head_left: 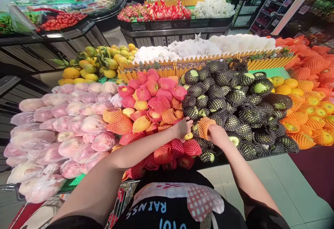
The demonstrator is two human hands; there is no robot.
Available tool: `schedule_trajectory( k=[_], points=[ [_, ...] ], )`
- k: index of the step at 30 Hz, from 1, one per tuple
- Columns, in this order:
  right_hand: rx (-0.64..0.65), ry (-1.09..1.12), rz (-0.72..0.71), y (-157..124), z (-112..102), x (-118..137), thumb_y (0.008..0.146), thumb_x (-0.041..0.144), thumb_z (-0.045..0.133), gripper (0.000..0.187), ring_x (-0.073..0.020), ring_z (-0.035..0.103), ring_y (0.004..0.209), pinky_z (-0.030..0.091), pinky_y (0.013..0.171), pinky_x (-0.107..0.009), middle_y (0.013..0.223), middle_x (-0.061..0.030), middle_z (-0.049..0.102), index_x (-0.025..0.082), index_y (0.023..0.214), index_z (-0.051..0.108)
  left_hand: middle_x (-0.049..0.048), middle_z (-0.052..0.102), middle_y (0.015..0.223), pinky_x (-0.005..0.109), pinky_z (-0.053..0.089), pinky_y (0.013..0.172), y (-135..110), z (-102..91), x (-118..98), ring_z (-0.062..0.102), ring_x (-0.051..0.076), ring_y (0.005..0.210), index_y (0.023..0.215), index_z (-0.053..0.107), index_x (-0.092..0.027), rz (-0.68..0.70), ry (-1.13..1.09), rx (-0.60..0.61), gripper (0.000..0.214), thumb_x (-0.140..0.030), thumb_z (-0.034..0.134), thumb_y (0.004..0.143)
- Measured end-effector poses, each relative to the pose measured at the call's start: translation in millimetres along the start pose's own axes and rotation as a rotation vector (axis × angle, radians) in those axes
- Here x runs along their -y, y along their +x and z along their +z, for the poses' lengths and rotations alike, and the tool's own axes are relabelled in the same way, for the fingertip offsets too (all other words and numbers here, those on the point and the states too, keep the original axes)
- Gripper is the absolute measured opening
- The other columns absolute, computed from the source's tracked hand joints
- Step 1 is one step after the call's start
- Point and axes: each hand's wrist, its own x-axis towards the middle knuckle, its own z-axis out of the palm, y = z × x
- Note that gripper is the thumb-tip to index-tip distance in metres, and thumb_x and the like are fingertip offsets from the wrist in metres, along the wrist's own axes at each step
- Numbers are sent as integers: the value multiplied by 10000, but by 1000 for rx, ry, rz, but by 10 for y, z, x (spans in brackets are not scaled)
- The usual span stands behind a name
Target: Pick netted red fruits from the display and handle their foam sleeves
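Note:
My left hand point(183, 129) reaches over the netted fruit with its fingers curled. A small yellow fruit, apparently an apple point(188, 136), shows right at its fingertips; whether the fingers grip it is hard to see. Close by on the right, my right hand point(217, 136) is closed on an orange foam net sleeve point(205, 127). Whether fruit fills that sleeve is hidden. Below the left hand lie apples in red foam nets point(177, 147). Green fruit in black foam nets point(216, 91) is piled behind and beside the right hand.
Pink fruit in clear plastic point(75, 124) is heaped at left, mangoes point(91, 64) behind it. Orange fruit in nets point(310, 117) lies at right. A low yellow picket fence point(153, 70) separates white-wrapped fruit point(193, 48) behind. A metal cart point(125, 201) stands at lower left.

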Motion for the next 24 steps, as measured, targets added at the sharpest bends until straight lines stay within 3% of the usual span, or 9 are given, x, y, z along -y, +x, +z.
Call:
schedule_trajectory(
  k=[4,9,15,18,20,22,24],
  points=[
    [-11,37,-17,5,13,-18,897,254,640,245,-269,698,1058,513,903,-322,1133,-121,738,141,1101,715,169,710,1042,474,334,1014,-125,-53,109,515,342,1157,882,720,-106,3,-96,-57,575,-562,825,547],
    [-29,94,-26,45,46,-56,891,264,653,266,-267,691,1091,510,939,-321,1143,-123,738,133,1116,709,97,682,1062,438,301,1091,-306,-110,185,539,290,1182,902,688,-145,24,-422,-283,452,-417,821,567],
    [-81,162,-12,-63,65,13,919,218,600,444,-305,609,1284,499,1041,-373,1422,-143,616,138,1355,616,87,585,1221,524,252,1151,-441,-243,205,427,336,1269,942,753,-209,-130,-694,-298,422,-379,870,574],
    [-273,268,-56,-290,153,66,961,221,518,558,-260,455,1448,427,1150,-368,1552,-117,490,136,1510,456,113,539,1238,492,329,1139,-452,-265,259,458,307,1238,1039,740,-176,-179,-920,-338,481,-401,857,630],
    [-418,333,-55,-482,243,114,964,265,519,584,-260,378,1499,362,1209,-392,1543,-153,490,74,1510,441,125,529,1234,466,376,1119,-436,-256,304,490,292,1228,1052,722,-154,-214,-1134,-393,468,-388,834,663],
    [-351,314,11,-664,339,185,961,311,535,534,-284,416,1474,361,1209,-404,1480,-185,553,52,1429,537,129,538,1220,461,410,1085,-409,-237,344,524,290,1202,977,721,-142,-247,-1304,-441,399,-376,820,668],
    [-129,258,85,-795,434,276,937,306,576,403,-309,586,1320,472,1100,-389,1330,-173,674,103,1270,675,138,548,1232,454,444,1038,-380,-222,371,555,287,1156,904,720,-134,-280,-1397,-472,375,-410,812,667]
  ],
)
